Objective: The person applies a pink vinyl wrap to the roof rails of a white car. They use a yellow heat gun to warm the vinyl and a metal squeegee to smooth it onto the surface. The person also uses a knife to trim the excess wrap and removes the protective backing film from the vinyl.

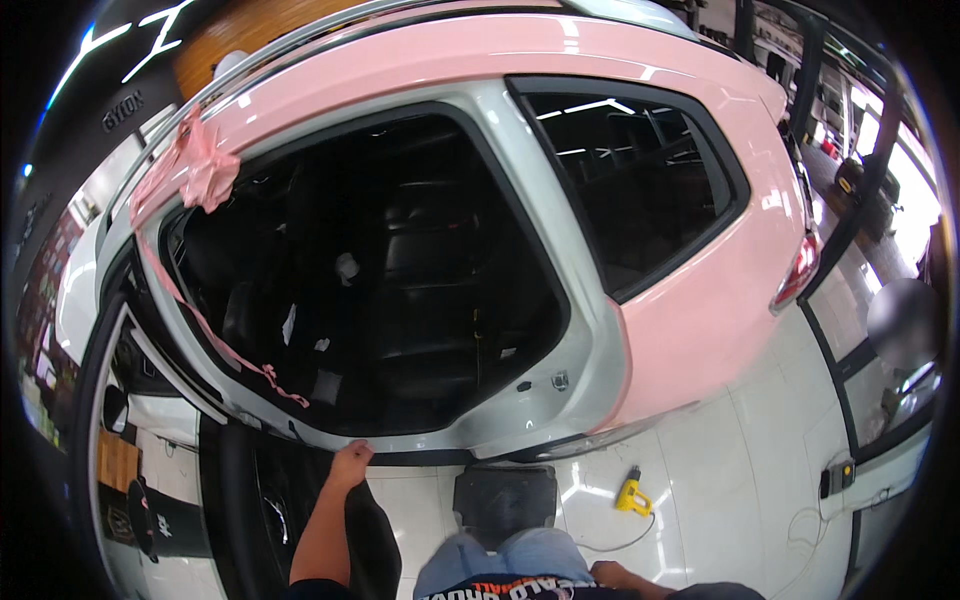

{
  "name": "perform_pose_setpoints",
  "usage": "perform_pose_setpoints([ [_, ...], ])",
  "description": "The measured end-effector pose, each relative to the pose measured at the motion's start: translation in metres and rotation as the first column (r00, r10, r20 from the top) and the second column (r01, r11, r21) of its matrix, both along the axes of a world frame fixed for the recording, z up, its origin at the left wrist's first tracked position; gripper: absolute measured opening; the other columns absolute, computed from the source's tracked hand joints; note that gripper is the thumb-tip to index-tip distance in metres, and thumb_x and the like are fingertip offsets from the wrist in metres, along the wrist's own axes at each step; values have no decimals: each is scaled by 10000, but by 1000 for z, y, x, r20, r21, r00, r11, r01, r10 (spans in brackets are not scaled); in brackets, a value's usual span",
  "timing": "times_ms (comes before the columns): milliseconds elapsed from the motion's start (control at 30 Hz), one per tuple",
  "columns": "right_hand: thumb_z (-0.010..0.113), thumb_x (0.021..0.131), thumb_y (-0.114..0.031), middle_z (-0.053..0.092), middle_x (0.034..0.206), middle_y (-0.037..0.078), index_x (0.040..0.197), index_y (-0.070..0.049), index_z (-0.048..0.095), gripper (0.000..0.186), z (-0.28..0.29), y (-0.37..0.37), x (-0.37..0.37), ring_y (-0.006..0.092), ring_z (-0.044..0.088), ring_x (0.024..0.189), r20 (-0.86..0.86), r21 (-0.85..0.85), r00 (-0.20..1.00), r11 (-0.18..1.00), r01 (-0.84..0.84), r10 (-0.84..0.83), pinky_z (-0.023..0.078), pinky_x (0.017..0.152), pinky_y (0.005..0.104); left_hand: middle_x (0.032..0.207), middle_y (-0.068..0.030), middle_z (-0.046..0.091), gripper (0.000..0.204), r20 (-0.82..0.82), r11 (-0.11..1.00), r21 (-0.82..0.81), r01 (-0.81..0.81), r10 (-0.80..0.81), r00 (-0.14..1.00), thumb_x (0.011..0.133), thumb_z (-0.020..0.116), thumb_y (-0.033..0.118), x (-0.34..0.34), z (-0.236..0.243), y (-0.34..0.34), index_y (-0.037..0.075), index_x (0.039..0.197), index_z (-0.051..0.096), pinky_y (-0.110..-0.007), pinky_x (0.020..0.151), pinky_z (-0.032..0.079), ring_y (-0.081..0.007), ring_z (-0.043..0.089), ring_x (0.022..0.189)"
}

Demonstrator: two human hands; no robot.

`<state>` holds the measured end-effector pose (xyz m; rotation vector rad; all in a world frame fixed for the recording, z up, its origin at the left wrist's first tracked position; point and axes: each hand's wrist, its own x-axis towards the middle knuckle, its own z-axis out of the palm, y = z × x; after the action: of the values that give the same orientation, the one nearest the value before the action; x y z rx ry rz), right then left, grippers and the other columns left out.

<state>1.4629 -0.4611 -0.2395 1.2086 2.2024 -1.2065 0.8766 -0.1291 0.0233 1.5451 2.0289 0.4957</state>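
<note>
1. Pink-and-white car (690, 350): fills most of my view, roof and front cut off. Its cabin is too dark to make out much.
2. White door sill (415, 441): right in front of me, along the bottom of the door opening. Looks stiff, heavy and slick; I'd hold it by the lip.
3. Pink strip (205, 172): bunched at the opening's upper front corner, tail trailing down to the sill. Probably light, soft and stretchy, easy to tear, so I'd take the thick bunch over the skinny tail.
4. Yellow heat gun (632, 493): on the floor to my right, cord partly lost.
5. My hands: left (352, 463) has fingers curled against the sill, can't tell if they're gripping anything. Right (608, 574) is by my thigh, fingers mostly hidden, so no clue there either.
</note>
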Motion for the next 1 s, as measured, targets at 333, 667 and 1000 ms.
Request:
perform_pose_setpoints([
  [333,571,820,-353,703,808,90,912,-130,714,281,68,42,-112,231,687,743,64,-147,161,151,978,-985,529,683,389,834,-10,590,287,357,845,491,-209,23,934,974,577,240,-58,199,110,6,1138,607,-223,636,439,-79,578,764],
  [667,503,901,-391,666,1122,180,1182,-128,630,405,224,184,-139,377,625,1058,142,-215,816,788,577,-560,506,866,472,1278,-190,555,336,-355,491,773,401,-188,916,921,590,114,123,448,229,-26,1226,576,-418,1043,373,-349,510,1203],
  [1000,507,887,-340,671,1095,191,1125,-102,654,367,307,262,-102,377,633,1037,170,-261,928,892,368,-333,508,862,470,1556,-299,79,499,-340,601,698,390,-202,919,889,628,136,193,448,230,-36,1336,487,-472,1021,412,-456,444,1268],
])
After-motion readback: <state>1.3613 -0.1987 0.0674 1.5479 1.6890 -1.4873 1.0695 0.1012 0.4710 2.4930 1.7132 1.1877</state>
